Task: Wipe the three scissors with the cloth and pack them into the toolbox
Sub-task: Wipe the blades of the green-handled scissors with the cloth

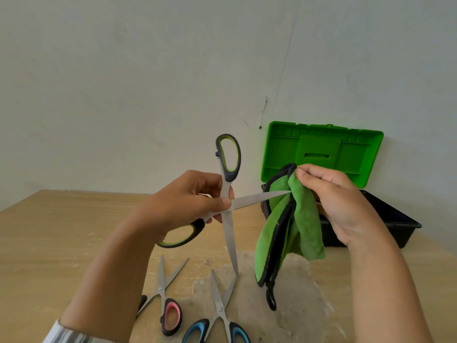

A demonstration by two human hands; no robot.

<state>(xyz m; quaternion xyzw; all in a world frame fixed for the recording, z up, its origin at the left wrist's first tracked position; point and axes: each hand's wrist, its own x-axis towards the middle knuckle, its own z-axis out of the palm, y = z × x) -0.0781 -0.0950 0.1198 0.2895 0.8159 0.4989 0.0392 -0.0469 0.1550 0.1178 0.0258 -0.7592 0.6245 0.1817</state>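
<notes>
Nearest, two small scissors lie open on the bench (61, 231). The pink pair (161, 288) is on the left and the blue pair (220, 310) just to its right, with their tips pointing away. They are probably waiting there for their turn and look untouched.

Above them the left hand (188, 201) holds the green scissors (230, 238) in the air, with thumb and fingers curled round the pivot. That grip keeps the blades spread wide, so each edge can be wiped on its own. One blade points down toward the bench and the other points right.

The right hand (333, 201) pinches the cloth (296, 231) bunched at its top, where the tip of the right-pointing blade meets the fabric. The rest of the cloth hangs loose below. I judge this to be the first of three wipes.

At far right the toolbox (385, 226) sits by the wall with its lid (321, 149) upright, ready to take the scissors. Nothing shows inside it from here.
</notes>
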